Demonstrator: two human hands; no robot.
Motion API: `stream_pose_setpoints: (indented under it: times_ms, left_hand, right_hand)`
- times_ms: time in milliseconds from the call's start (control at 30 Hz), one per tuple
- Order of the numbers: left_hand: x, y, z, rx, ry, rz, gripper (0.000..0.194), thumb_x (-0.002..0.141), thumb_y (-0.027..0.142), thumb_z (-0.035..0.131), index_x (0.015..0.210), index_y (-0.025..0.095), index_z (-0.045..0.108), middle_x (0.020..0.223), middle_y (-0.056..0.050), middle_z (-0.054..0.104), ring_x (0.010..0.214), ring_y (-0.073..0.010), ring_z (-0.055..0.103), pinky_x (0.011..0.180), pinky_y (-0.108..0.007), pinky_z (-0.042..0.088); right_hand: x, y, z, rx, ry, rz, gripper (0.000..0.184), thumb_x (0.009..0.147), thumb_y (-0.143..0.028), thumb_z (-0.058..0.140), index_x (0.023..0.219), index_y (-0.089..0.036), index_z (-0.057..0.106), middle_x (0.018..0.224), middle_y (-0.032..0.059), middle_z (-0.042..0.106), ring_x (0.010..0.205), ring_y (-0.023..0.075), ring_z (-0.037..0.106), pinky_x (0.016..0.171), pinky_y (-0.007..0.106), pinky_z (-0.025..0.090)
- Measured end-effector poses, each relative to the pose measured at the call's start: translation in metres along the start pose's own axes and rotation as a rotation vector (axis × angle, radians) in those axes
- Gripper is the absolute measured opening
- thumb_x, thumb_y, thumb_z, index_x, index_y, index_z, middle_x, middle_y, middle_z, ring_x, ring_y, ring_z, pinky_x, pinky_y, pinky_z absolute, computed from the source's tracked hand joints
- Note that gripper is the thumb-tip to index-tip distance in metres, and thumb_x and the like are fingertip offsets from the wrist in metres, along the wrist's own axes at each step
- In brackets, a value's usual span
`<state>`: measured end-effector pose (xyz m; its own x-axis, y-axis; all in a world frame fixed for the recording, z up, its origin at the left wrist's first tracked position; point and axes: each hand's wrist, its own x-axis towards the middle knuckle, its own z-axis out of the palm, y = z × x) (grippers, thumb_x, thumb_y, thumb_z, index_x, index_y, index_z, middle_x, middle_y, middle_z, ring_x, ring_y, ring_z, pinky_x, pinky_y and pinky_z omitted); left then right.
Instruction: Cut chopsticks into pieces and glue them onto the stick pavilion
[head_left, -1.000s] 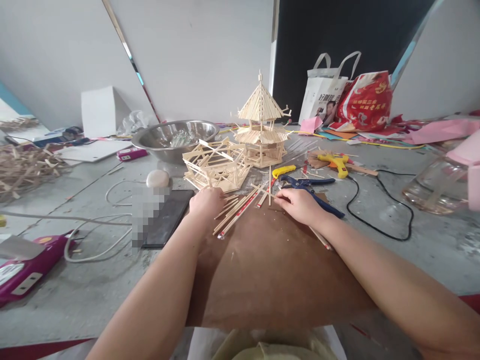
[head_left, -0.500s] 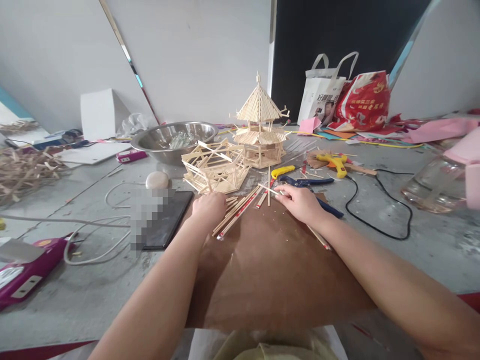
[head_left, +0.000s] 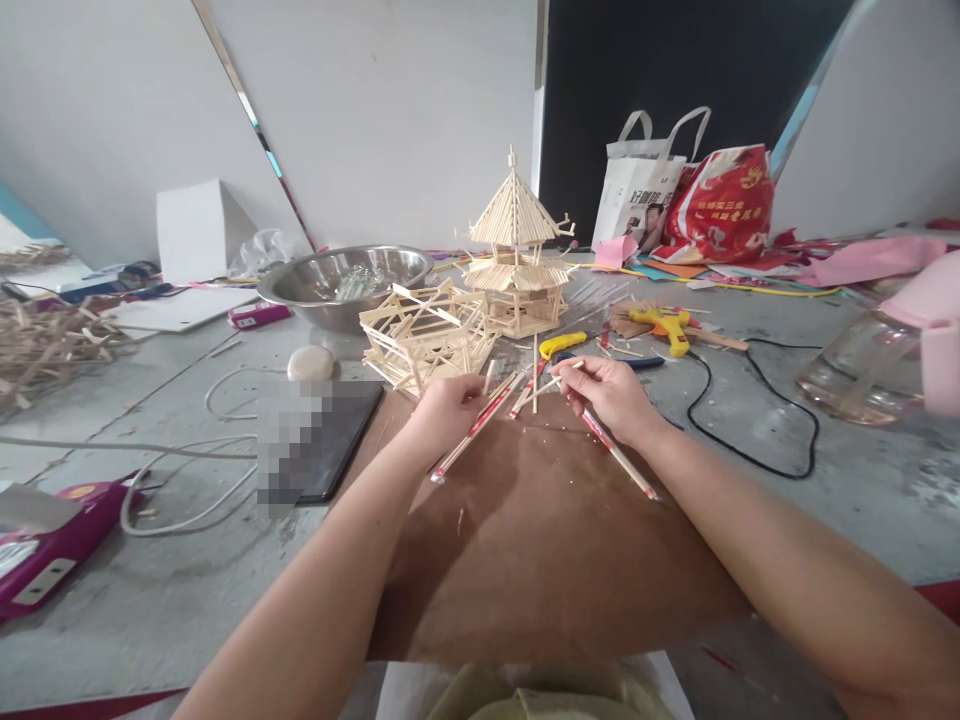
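My left hand (head_left: pixel 450 412) is closed, and a short wooden stick (head_left: pixel 490 375) stands up from its fingertips. Beneath it lie loose sticks and a plastic-wrapped chopstick packet (head_left: pixel 469 440) with red print. My right hand (head_left: pixel 607 392) pinches a thin wooden stick (head_left: pixel 553 383) that points left. Another wrapped packet (head_left: pixel 622 460) lies below that hand on the brown board (head_left: pixel 540 560). Between the hands one stick (head_left: pixel 535 385) runs away from me. Just beyond my left hand is an open frame of glued sticks (head_left: pixel 427 340), beside a two-roofed stick pavilion (head_left: pixel 517 225).
A yellow-handled cutter (head_left: pixel 562 343) and dark blue pliers (head_left: pixel 645 362) lie past my right hand. A yellow glue gun (head_left: pixel 667 325) with its black cord sits farther right, near a pink-lidded jug (head_left: pixel 862 370). On the left are a metal bowl (head_left: pixel 300 290), a dark tablet (head_left: pixel 349 440) and a purple power strip (head_left: pixel 67 545).
My left hand has moved right, from beside the stick frame to over the loose sticks, and a short stick now shows in its fingers. My right hand has risen slightly with its stick.
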<state>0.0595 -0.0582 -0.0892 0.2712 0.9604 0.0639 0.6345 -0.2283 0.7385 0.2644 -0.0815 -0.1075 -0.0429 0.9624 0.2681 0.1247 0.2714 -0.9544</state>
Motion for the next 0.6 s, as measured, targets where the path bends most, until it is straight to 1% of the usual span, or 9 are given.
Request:
stream_pose_setpoints:
  times_ms: [33,100,167,267,367,500,600]
  left_hand:
    - [-0.002,0.003,0.005,-0.065,-0.079,0.022,0.015,0.066,0.027,0.047,0.069,0.017,0.058,0.049,0.003,0.051,0.048,-0.0105,0.049,0.051,-0.021,0.039]
    - [-0.005,0.007,0.016,-0.209,-0.107,0.012,0.016,0.066,0.030,0.049,0.068,0.016,0.055,0.050,0.003,0.050,0.046,-0.0090,0.048,0.048,-0.020,0.039]
    - [-0.006,0.007,0.026,-0.251,-0.155,0.030,0.017,0.066,0.031,0.050,0.065,0.015,0.054,0.050,0.003,0.050,0.045,-0.0079,0.046,0.047,-0.019,0.038]
    - [-0.006,0.002,0.035,-0.247,-0.182,0.064,0.019,0.067,0.032,0.051,0.066,0.015,0.056,0.050,0.003,0.050,0.045,-0.0069,0.046,0.047,-0.018,0.038]
    - [-0.006,-0.001,0.041,-0.268,-0.228,0.071,0.020,0.067,0.033,0.051,0.070,0.014,0.059,0.053,0.002,0.053,0.048,-0.0076,0.049,0.050,-0.019,0.041]
    - [-0.008,-0.001,0.044,-0.297,-0.322,0.081,0.020,0.067,0.033,0.052,0.065,0.013,0.058,0.054,0.002,0.054,0.050,-0.0078,0.051,0.052,-0.020,0.044]
    - [-0.009,-0.001,0.043,-0.276,-0.339,0.100,0.019,0.068,0.031,0.051,0.066,0.014,0.059,0.056,0.003,0.054,0.050,-0.0070,0.051,0.053,-0.019,0.044]
  right_hand:
    - [0.000,-0.001,0.000,-0.004,-0.001,0.001,0.025,0.072,-0.039,0.050,0.075,-0.015,0.057,0.060,-0.0025,0.051,0.039,0.0050,0.043,0.039,0.019,0.033]
    - [-0.001,-0.001,0.001,-0.031,-0.005,-0.006,0.025,0.071,-0.040,0.050,0.072,-0.015,0.056,0.059,-0.0025,0.051,0.039,0.0050,0.042,0.038,0.019,0.033]
    - [-0.002,0.000,0.002,-0.060,-0.022,-0.026,0.025,0.071,-0.040,0.051,0.069,-0.015,0.056,0.058,-0.0023,0.052,0.039,0.0052,0.042,0.039,0.019,0.034]
    - [-0.002,0.002,0.004,-0.070,-0.071,-0.055,0.026,0.070,-0.040,0.052,0.063,-0.015,0.053,0.058,-0.0021,0.053,0.039,0.0053,0.042,0.039,0.019,0.034]
    - [-0.003,0.004,0.006,-0.100,-0.112,-0.053,0.025,0.069,-0.039,0.054,0.061,-0.015,0.053,0.055,-0.0025,0.053,0.037,0.0050,0.042,0.039,0.019,0.034]
    - [-0.004,0.003,0.007,-0.148,-0.125,-0.038,0.024,0.068,-0.039,0.055,0.066,-0.015,0.056,0.055,-0.0026,0.055,0.037,0.0052,0.044,0.040,0.018,0.035]
    - [-0.005,0.003,0.008,-0.176,-0.136,-0.061,0.024,0.068,-0.040,0.054,0.068,-0.016,0.057,0.055,-0.0027,0.054,0.038,0.0052,0.044,0.041,0.018,0.036]
